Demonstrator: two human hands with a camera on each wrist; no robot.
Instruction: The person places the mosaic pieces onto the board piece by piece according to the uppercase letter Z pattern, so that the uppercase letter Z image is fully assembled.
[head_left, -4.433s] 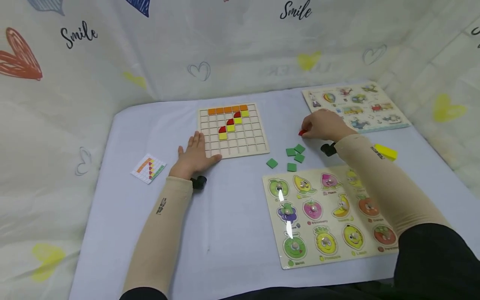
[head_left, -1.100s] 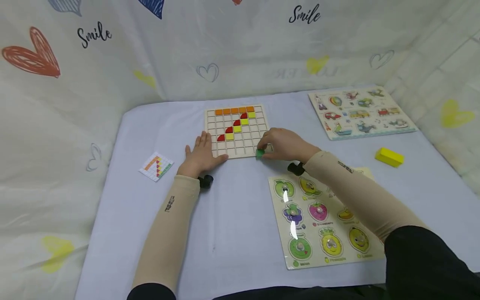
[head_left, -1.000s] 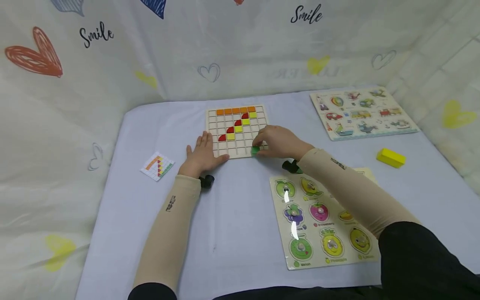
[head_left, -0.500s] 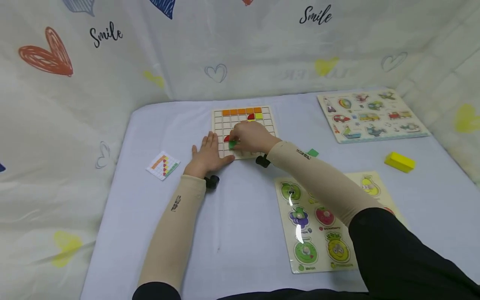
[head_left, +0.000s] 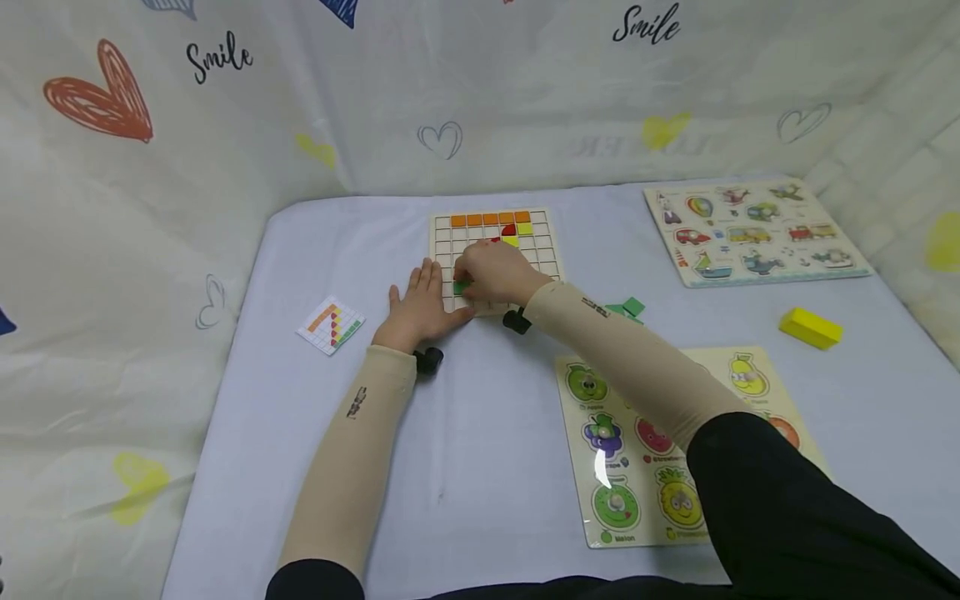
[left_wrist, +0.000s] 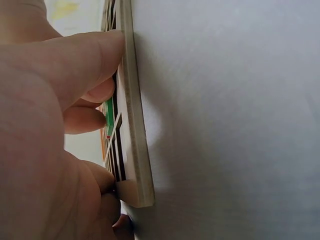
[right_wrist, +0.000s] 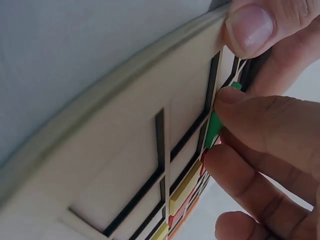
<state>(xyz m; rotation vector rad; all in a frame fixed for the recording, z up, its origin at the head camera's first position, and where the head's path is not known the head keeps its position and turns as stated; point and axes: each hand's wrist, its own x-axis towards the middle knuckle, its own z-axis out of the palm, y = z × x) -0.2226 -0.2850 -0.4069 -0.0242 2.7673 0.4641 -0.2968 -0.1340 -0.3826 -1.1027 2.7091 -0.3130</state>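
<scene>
The wooden grid board (head_left: 543,255) lies at the back middle with a top row of orange squares (head_left: 491,219) and a diagonal of red quarter-rounds and yellow squares, partly covered by my right hand (head_left: 497,271). That hand pinches a green square tile (right_wrist: 214,127) between thumb and fingertips, low over the board's left part, beside a red piece in the right wrist view. My left hand (head_left: 422,312) rests at the board's left front corner, fingers stretched along the left edge; its thumb (left_wrist: 107,52) lies on the front rim.
A small pattern card (head_left: 331,326) lies to the left. More green tiles (head_left: 633,307) lie beyond my right forearm. That sleeve partly covers a fruit puzzle board (head_left: 600,533) in front. At right are a yellow block (head_left: 811,328) and a vehicle puzzle board (head_left: 855,271).
My right hand earlier held a red piece right of the board; a red piece was added to the diagonal. It then carried a green tile leftward across the board. My left hand stayed at the corner.
</scene>
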